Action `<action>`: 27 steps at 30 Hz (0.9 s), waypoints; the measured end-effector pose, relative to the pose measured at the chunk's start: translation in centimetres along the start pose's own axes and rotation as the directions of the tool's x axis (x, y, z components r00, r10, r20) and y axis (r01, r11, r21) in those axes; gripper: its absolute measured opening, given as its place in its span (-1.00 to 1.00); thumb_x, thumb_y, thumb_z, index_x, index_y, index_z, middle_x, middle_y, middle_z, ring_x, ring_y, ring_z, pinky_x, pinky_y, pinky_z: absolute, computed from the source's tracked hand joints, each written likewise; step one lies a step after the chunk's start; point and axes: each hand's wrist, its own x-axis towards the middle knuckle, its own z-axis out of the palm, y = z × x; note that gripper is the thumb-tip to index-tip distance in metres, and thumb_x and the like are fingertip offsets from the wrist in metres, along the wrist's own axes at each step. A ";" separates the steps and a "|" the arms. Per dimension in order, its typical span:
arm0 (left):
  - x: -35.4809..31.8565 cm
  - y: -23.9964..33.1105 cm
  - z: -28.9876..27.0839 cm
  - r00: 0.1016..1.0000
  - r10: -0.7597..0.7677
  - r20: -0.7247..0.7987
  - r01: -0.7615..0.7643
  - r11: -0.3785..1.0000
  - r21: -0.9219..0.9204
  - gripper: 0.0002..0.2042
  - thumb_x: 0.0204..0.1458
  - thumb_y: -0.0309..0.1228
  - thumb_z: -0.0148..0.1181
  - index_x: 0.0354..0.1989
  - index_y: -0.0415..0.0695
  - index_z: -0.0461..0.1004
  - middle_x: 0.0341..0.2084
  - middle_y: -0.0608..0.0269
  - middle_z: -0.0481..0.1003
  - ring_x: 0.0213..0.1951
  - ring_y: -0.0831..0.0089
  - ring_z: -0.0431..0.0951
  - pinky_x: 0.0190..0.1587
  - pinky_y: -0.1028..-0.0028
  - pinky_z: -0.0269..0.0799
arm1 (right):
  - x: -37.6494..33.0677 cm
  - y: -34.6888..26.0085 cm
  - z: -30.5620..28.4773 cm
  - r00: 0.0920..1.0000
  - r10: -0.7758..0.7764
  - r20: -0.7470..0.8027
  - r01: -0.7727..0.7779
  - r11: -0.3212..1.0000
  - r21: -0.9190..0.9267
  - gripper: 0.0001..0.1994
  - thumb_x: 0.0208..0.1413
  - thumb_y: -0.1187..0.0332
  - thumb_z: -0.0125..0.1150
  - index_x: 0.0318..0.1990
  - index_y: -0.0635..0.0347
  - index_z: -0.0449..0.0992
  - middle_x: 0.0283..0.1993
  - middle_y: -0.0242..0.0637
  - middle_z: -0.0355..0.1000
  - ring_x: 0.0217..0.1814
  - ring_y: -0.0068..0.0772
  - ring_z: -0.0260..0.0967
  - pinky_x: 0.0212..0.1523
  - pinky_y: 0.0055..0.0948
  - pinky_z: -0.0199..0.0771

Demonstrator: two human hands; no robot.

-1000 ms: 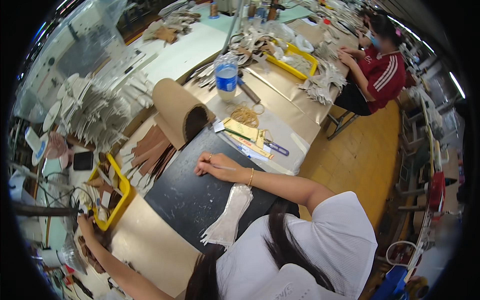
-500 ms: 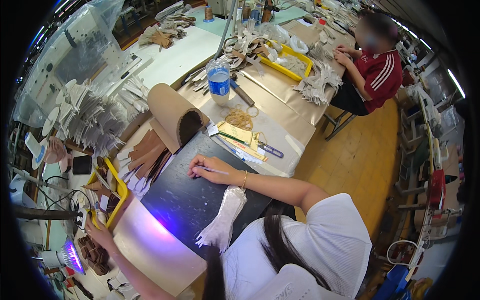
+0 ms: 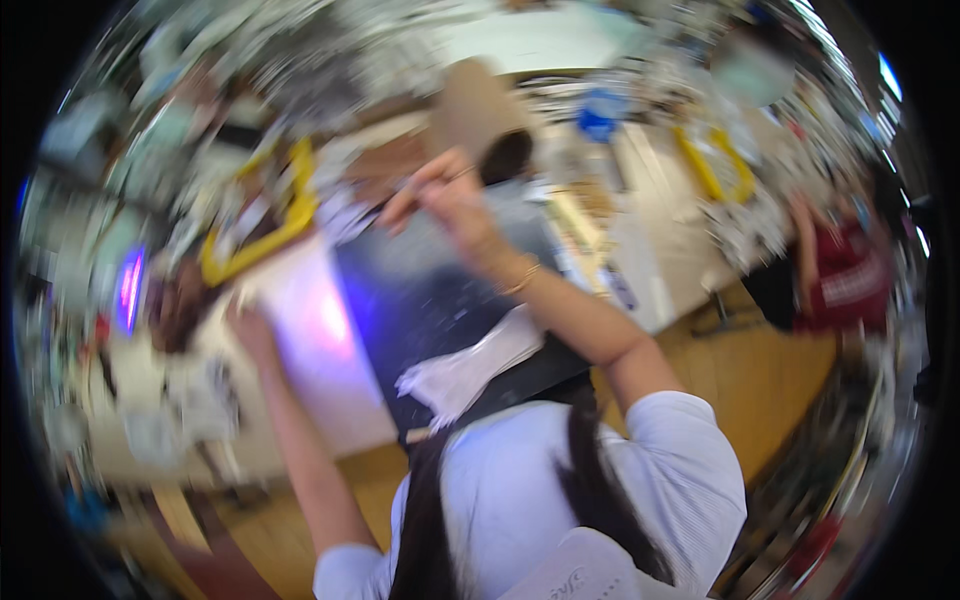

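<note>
My right hand (image 3: 450, 205) is raised over the black board (image 3: 420, 300), its fingers closed around a thin, pen-like stick that motion blur makes hard to see. Below that wrist, pale flat gloves (image 3: 475, 368) lie across the board's near edge, apart from the hand. To the left, my left hand (image 3: 252, 328) is low over the pale tabletop, near the yellow tray (image 3: 262, 252) of brown and white pieces. Blur smears its fingers, so I cannot make out their pose or anything in them.
A brown roll (image 3: 470, 105) stands behind the board, beside brown glove pieces (image 3: 390, 165). A blue-labelled bottle (image 3: 600, 115) and another yellow tray (image 3: 715, 165) are farther right. A purple lamp (image 3: 130, 285) glows at left. A person in a red shirt (image 3: 850, 275) sits at right.
The view has swung left and blurred. My left hand has come back from the yellow tray toward me. My right hand has lifted off the board with the stick.
</note>
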 end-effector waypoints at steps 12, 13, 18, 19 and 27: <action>-0.3 3.7 -2.3 0.994 0.094 -0.048 -0.076 0.953 0.292 -0.84 0.02 -0.46 0.17 -0.22 -0.10 0.58 -0.22 0.10 0.50 -0.12 0.10 0.50 -0.06 0.16 0.42 | 0.5 8.0 3.8 0.804 0.562 0.196 -0.370 0.730 -0.575 -0.68 0.39 0.10 0.08 -0.23 0.22 0.46 -0.35 -0.36 0.50 -0.30 -0.59 0.46 -0.23 -0.54 0.46; -0.2 3.9 -2.2 0.996 0.084 -0.044 -0.067 0.954 0.293 -0.84 0.02 -0.46 0.17 -0.21 -0.10 0.58 -0.22 0.10 0.49 -0.12 0.10 0.49 -0.06 0.16 0.42 | 0.5 8.4 3.6 0.802 0.564 0.196 -0.335 0.696 -0.635 -0.68 0.37 0.11 0.12 -0.23 0.23 0.48 -0.34 -0.37 0.53 -0.30 -0.59 0.49 -0.25 -0.53 0.49; -0.2 3.9 -2.2 0.998 0.053 -0.040 -0.037 0.946 0.322 -0.83 0.02 -0.45 0.16 -0.21 -0.08 0.57 -0.22 0.13 0.48 -0.12 0.15 0.48 -0.06 0.18 0.40 | 1.3 9.7 4.9 0.793 0.544 0.274 -0.204 0.661 -0.722 -0.70 0.34 0.15 0.15 -0.22 0.26 0.53 -0.34 -0.29 0.60 -0.33 -0.52 0.53 -0.26 -0.50 0.49; -0.2 4.2 -2.1 0.998 0.049 -0.037 -0.034 0.946 0.322 -0.83 0.02 -0.45 0.16 -0.21 -0.08 0.57 -0.23 0.14 0.48 -0.12 0.15 0.48 -0.06 0.18 0.39 | 1.6 9.7 5.3 0.790 0.543 0.283 -0.161 0.629 -0.760 -0.70 0.33 0.15 0.15 -0.22 0.26 0.54 -0.35 -0.27 0.60 -0.35 -0.48 0.54 -0.26 -0.47 0.49; -0.7 4.4 -2.0 0.999 0.024 -0.049 -0.009 0.956 0.293 -0.80 0.01 -0.45 0.13 -0.18 -0.09 0.58 -0.20 0.14 0.49 -0.11 0.13 0.49 -0.06 0.16 0.41 | 3.1 14.0 5.7 0.653 0.576 0.493 0.249 0.451 -0.857 -0.71 0.27 0.16 0.18 -0.29 0.24 0.57 -0.45 -0.14 0.56 -0.44 -0.22 0.52 -0.34 -0.30 0.45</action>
